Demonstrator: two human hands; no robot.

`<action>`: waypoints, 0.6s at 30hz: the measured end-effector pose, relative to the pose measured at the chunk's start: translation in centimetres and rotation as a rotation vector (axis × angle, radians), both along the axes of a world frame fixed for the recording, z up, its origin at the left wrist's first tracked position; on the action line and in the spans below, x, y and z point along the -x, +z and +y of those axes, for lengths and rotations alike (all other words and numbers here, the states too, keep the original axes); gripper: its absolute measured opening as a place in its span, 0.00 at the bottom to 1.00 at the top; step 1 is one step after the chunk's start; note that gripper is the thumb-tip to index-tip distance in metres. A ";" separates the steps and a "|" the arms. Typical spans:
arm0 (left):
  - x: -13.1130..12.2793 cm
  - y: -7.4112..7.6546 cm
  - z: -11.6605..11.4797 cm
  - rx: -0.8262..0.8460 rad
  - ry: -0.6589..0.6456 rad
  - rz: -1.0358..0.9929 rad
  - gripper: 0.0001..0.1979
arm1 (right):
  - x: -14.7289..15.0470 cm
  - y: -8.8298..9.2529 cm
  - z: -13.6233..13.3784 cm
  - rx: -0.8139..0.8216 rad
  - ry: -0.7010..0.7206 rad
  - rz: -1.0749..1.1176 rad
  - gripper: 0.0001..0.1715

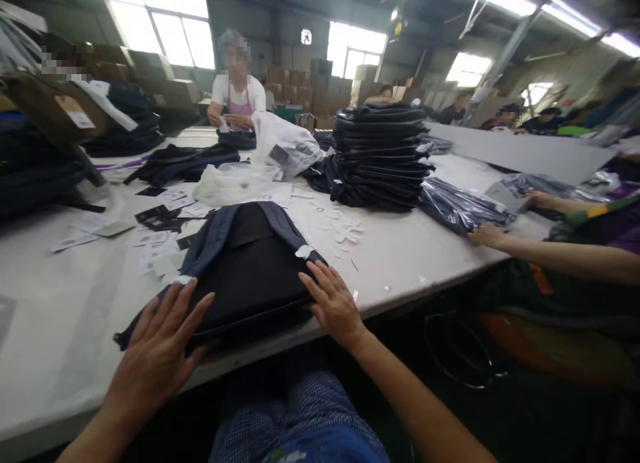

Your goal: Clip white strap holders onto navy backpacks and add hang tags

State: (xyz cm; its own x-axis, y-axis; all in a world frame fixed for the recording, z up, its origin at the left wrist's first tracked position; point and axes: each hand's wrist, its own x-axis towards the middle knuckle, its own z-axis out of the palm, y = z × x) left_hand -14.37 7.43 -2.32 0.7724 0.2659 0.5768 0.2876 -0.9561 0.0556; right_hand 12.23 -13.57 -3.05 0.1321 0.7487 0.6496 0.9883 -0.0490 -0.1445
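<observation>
A black backpack (255, 276) with dark blue shoulder straps lies flat on the white table (400, 249), right at its front edge. White tabs show on the lower part of both straps. My left hand (163, 339) rests on the bag's near left corner, palm down, fingers stretched. On the near right corner lies my right hand (335, 299), its fingers also extended and slightly spread. Neither hand is wrapped round anything. Loose paper tags (163, 239), black and white, are scattered just left of the backpack, and small white pieces (345, 226) lie to its right.
A tall stack of dark bags (380, 156) stands behind to the right. Crumpled clear plastic (285, 143) lies mid-table. A co-worker's hands (487, 236) touch a plastic-wrapped bag (463, 206) at right. Another person (237, 93) works across the table. Dark bags are piled at left (37, 176).
</observation>
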 end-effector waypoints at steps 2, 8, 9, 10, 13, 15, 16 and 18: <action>-1.0 -1.2 1.5 -0.088 -0.114 0.135 0.37 | 0.9 -1.1 1.8 0.019 0.040 -0.073 0.27; 0.4 -7.6 2.6 -0.141 -0.131 0.191 0.42 | 4.8 -6.4 3.5 -0.008 -0.031 -0.055 0.22; 0.6 -7.7 2.4 -0.132 -0.120 0.202 0.42 | 5.3 -6.6 3.6 0.012 -0.052 -0.033 0.22; 0.5 -7.3 2.1 -0.128 -0.115 0.215 0.42 | 5.6 -6.4 3.8 0.025 -0.058 -0.013 0.22; -1.3 -4.9 0.8 -0.131 -0.092 0.226 0.39 | 6.3 -5.1 4.4 -0.004 -0.026 0.012 0.20; -3.2 -3.1 0.2 -0.130 -0.113 0.189 0.36 | 6.8 -4.4 4.3 -0.063 0.007 0.007 0.19; -4.0 -2.3 0.1 -0.119 -0.122 0.171 0.34 | 7.1 -4.3 4.2 -0.088 0.051 -0.004 0.18; -5.3 -0.8 0.3 -0.055 -0.096 0.175 0.31 | 7.6 -4.6 3.7 -0.119 0.211 -0.035 0.17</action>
